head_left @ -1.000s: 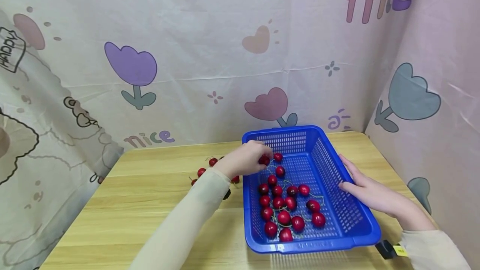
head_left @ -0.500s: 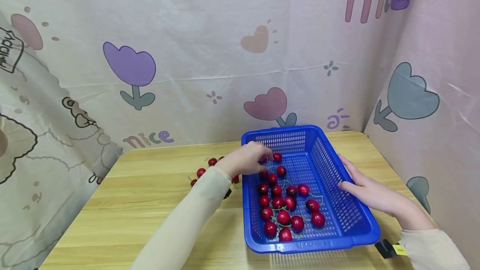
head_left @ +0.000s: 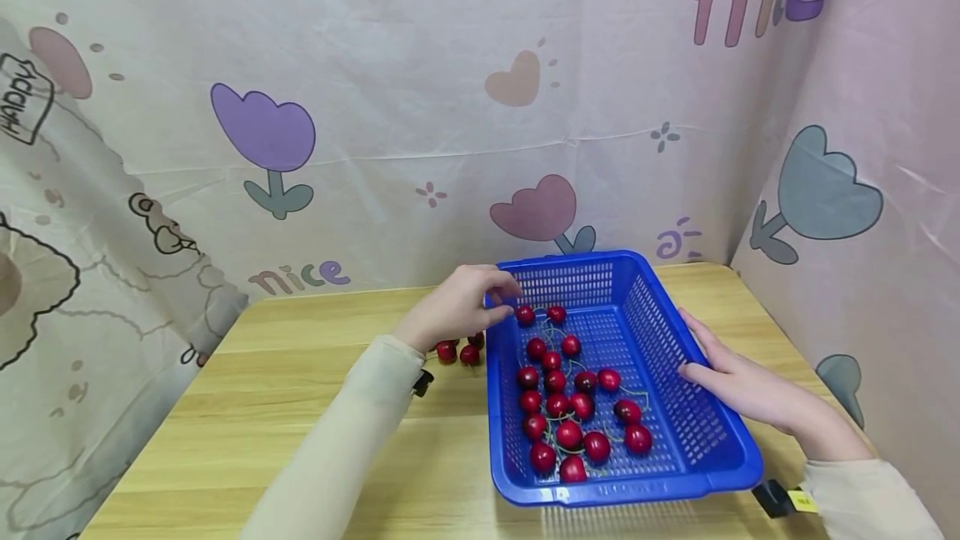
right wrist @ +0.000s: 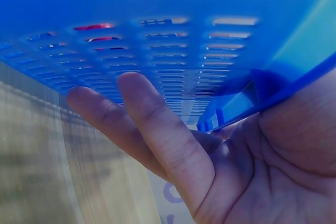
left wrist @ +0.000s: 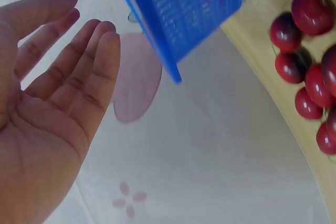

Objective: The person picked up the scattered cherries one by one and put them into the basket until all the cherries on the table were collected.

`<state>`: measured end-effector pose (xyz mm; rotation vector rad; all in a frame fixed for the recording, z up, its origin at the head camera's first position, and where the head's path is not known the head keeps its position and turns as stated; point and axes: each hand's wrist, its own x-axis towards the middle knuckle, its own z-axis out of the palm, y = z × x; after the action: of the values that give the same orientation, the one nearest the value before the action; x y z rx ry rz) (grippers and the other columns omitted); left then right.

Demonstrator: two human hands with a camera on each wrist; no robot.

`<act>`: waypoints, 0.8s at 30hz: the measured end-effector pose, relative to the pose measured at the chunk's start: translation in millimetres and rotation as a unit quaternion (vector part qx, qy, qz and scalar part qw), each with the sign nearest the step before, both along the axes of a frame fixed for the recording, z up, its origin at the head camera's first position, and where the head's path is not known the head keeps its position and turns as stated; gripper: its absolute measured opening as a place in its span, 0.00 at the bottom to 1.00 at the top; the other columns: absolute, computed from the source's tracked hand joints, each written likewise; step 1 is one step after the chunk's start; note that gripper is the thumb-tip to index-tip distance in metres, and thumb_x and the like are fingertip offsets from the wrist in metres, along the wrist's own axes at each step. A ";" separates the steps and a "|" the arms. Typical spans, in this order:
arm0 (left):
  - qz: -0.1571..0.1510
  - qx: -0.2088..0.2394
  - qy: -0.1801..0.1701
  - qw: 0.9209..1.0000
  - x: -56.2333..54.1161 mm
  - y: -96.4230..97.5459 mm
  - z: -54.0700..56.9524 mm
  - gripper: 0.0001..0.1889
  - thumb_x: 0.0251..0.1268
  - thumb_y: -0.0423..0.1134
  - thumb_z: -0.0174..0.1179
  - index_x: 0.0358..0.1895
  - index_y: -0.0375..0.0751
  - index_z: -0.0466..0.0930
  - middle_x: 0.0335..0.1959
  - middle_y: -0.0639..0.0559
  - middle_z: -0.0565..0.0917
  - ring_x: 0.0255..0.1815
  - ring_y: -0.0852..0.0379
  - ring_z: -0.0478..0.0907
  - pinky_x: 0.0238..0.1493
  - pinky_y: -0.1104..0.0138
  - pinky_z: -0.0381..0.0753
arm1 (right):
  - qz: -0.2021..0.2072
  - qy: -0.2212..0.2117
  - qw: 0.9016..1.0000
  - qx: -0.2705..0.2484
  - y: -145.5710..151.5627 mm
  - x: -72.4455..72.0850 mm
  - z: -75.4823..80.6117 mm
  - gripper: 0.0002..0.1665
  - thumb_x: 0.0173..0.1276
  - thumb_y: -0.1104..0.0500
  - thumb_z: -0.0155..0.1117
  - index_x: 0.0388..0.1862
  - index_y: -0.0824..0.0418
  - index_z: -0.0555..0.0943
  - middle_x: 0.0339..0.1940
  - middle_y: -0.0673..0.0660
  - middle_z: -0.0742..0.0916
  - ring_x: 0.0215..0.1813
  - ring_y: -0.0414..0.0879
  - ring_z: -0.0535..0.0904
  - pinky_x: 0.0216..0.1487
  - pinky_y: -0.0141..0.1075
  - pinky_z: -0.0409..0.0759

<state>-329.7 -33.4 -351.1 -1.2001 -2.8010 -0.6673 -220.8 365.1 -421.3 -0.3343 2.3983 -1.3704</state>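
Observation:
A blue plastic basket (head_left: 600, 493) holds many red cherries (head_left: 568, 436), some with green stems, mostly along its left side. My left hand (head_left: 461, 302) is over the basket's far left rim; the left wrist view shows its palm and loosely bent fingers with nothing between them. More cherries (left wrist: 317, 85) lie on the table to the left of the basket, partly hidden by that hand in the head view. My right hand (head_left: 750, 390) holds the basket's right side, thumb over the rim, fingers (right wrist: 163, 135) along the outside of the slotted wall.
The wooden table (head_left: 300, 407) ends at a patterned cloth (head_left: 420, 107) hanging behind and at both sides. A black strap piece (head_left: 772, 498) with a yellow label shows by the right sleeve; another black piece (head_left: 422, 383) shows by the left wrist.
My left hand has let go of cherries inside the basket and moved back left over the rim. Cherries it covered now show at the far left corner. The right hand stays put.

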 end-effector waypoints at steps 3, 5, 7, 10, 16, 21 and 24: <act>0.018 0.009 0.005 1.000 -0.2 -11.7 2.6 0.12 0.72 0.35 0.70 0.56 0.42 0.88 0.51 0.48 0.90 0.49 0.54 0.86 0.49 0.64 0.91 | -0.001 0.000 1.000 0.001 0.0 -0.1 0.3 0.54 0.86 0.59 0.49 0.89 0.53 0.22 0.82 0.87 0.51 0.57 0.60 0.88 0.45 0.52 0.94; 0.027 0.017 0.008 0.999 -0.6 -19.9 3.4 0.12 0.72 0.35 0.70 0.55 0.41 0.88 0.51 0.47 0.91 0.48 0.54 0.86 0.50 0.63 0.91 | -0.002 0.000 1.000 0.002 -0.2 0.0 0.5 0.54 0.86 0.59 0.49 0.88 0.53 0.22 0.82 0.87 0.51 0.57 0.60 0.89 0.45 0.52 0.94; 0.035 0.026 0.014 0.999 -1.1 -28.2 3.3 0.12 0.72 0.34 0.70 0.55 0.40 0.88 0.51 0.45 0.91 0.48 0.53 0.87 0.51 0.60 0.92 | -0.003 0.001 1.000 0.003 -0.4 0.3 0.8 0.54 0.86 0.59 0.49 0.88 0.54 0.22 0.82 0.87 0.51 0.57 0.60 0.89 0.44 0.51 0.94; 0.047 0.034 0.025 0.998 -2.3 -41.9 0.5 0.11 0.71 0.33 0.69 0.54 0.39 0.88 0.50 0.45 0.91 0.47 0.51 0.88 0.54 0.55 0.91 | -0.004 0.004 1.000 0.005 -0.8 0.7 1.0 0.54 0.86 0.58 0.49 0.88 0.55 0.22 0.82 0.87 0.51 0.57 0.60 0.89 0.44 0.50 0.94; 0.077 0.022 0.023 0.997 -5.7 -71.6 -13.1 0.12 0.69 0.31 0.70 0.53 0.37 0.88 0.49 0.43 0.91 0.47 0.48 0.88 0.55 0.51 0.91 | -0.004 0.007 1.000 0.016 -1.2 1.2 1.7 0.54 0.86 0.58 0.49 0.88 0.55 0.22 0.82 0.87 0.51 0.58 0.61 0.88 0.46 0.53 0.93; 0.112 -0.010 -0.017 0.994 -5.6 -97.3 -29.3 0.13 0.69 0.32 0.70 0.54 0.37 0.87 0.50 0.41 0.90 0.50 0.44 0.88 0.57 0.49 0.89 | -0.005 0.007 1.000 0.018 -1.2 1.4 1.9 0.54 0.86 0.58 0.49 0.88 0.55 0.22 0.82 0.87 0.51 0.59 0.62 0.88 0.46 0.53 0.93; 0.143 -0.037 -0.038 0.988 -5.3 -111.2 -40.8 0.14 0.69 0.33 0.71 0.56 0.37 0.87 0.52 0.40 0.90 0.53 0.43 0.87 0.59 0.48 0.88 | -0.005 0.007 1.000 0.018 -1.3 1.6 1.8 0.53 0.87 0.58 0.49 0.89 0.55 0.23 0.82 0.86 0.51 0.58 0.61 0.88 0.46 0.53 0.93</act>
<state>-335.0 -144.5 -391.8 -0.7700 -3.0006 -0.6031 -219.2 363.8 -419.4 -0.3228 2.4362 -1.3310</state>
